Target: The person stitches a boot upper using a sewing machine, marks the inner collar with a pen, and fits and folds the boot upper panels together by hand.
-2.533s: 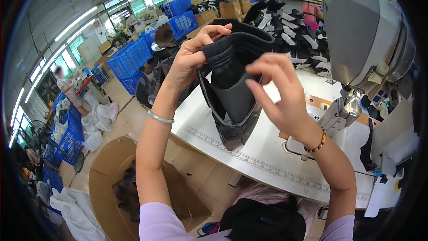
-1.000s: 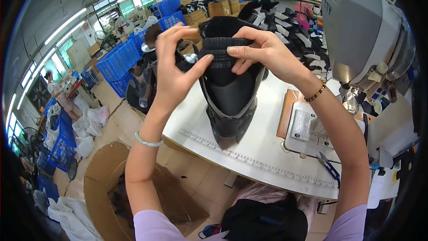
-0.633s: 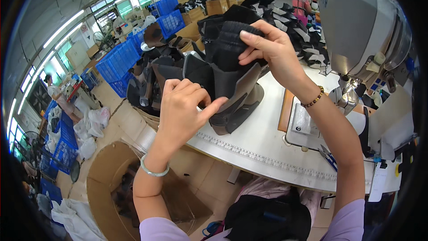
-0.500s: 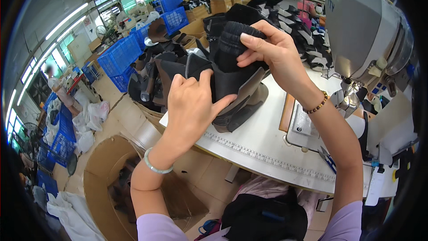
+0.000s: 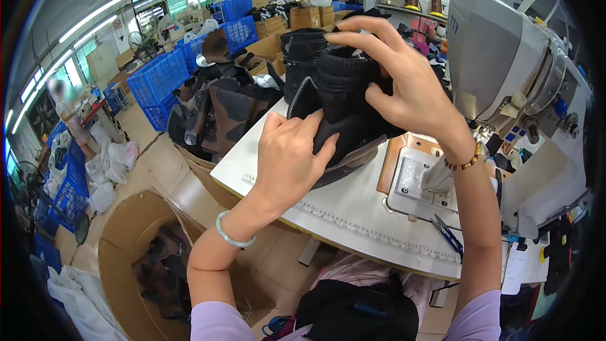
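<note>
A black shoe upper (image 5: 344, 88) with a gathered, ribbed collar stands upright over the near-left part of the white sewing table. My left hand (image 5: 287, 164) is closed on its lower near side, thumb and fingers pinching the dark material. Over its top arches my right hand (image 5: 410, 82), fingers stretched out to the left and apart from the thumb, which rests by the collar's right side. Just behind stands another black ribbed piece (image 5: 300, 50). Brown-grey edges of more pieces (image 5: 353, 167) show underneath; how they are stacked is hidden.
A grey sewing machine (image 5: 505, 57) stands at the right, its metal bed plate (image 5: 420, 180) on the table (image 5: 341, 224). Blue-handled snips (image 5: 448, 237) lie near the front edge. A heap of uppers (image 5: 233, 113) fills a box at the left. Below is a round cardboard bin (image 5: 120, 246).
My right hand has let go of its pinch on the ribbed collar and spread over the top. The upper has turned more upright. The whole view has shifted slightly.
</note>
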`<state>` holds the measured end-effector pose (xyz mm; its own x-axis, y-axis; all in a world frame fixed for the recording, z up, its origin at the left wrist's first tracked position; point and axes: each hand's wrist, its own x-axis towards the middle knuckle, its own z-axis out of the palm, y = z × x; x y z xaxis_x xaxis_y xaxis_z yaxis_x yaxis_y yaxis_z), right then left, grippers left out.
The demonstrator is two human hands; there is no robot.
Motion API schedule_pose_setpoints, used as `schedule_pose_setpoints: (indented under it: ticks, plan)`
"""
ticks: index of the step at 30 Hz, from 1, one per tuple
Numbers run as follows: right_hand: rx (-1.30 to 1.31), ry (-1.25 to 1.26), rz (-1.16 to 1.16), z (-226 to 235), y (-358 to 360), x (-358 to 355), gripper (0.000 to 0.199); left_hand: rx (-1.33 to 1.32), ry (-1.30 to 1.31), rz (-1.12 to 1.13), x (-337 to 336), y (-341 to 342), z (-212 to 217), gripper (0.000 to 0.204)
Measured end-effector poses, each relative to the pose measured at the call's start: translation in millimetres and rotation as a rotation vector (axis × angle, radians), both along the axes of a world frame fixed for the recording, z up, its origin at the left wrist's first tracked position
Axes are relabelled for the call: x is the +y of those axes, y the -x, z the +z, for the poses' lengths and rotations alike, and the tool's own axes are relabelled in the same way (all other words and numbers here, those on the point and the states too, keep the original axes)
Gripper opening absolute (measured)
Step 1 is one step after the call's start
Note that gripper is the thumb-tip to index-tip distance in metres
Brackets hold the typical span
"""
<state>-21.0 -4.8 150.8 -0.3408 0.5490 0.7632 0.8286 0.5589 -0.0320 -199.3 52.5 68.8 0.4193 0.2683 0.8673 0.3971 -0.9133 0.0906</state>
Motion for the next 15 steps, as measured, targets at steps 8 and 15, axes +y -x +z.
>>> schedule_pose_setpoints:
  ticks: [8,15]
  plan:
    - [-0.284,0.421,0.111,43.9,-5.6,17.5,0.04,0.014,-0.019,-0.012,1.0,2.0,-0.8,0.027]
    - [-0.25,0.42,0.118,43.1,-7.2,13.8,0.028,-0.01,0.07,-0.039,4.6,6.5,-3.3,0.025]
